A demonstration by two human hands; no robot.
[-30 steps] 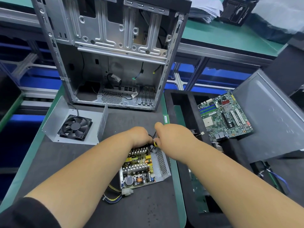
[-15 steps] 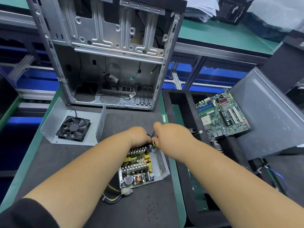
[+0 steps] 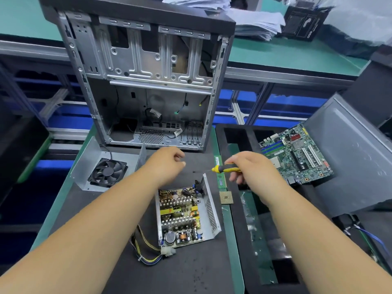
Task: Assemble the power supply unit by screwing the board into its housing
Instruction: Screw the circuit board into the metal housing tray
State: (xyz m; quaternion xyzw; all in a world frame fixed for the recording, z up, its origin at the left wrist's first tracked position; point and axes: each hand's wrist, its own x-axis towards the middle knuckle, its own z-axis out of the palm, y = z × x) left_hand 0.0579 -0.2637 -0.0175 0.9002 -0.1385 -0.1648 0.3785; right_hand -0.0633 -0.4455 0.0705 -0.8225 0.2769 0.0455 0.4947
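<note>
We look down on the dark mat of the desk (image 3: 118, 262), where the power supply board (image 3: 180, 217) sits inside its open metal housing (image 3: 210, 211) at about six o'clock from the middle of the view, the housing's perforated side wall standing up along its right edge. A bundle of yellow and black wires (image 3: 144, 249) with a white connector trails out of its near left corner. Our right hand (image 3: 252, 168) hovers above and to the two o'clock of the housing, fingers curled around a small yellow-handled screwdriver (image 3: 226, 169) whose thin tip points left toward nine o'clock, clear of the board. Our left hand (image 3: 167, 162) hangs over the mat at about eleven o'clock from the housing, fingers loosely curled; we cannot tell whether it pinches anything. Beyond the hands, at twelve o'clock, an open computer case (image 3: 148, 81) stands upright. At nine o'clock a fan (image 3: 107, 172) lies in a bent metal cover plate (image 3: 89, 162). A memory stick (image 3: 220, 172) and a processor chip (image 3: 226, 197) lie just beside the housing's right wall. At three o'clock a green motherboard (image 3: 294, 153) rests on a black foam tray (image 3: 239, 134).
</note>
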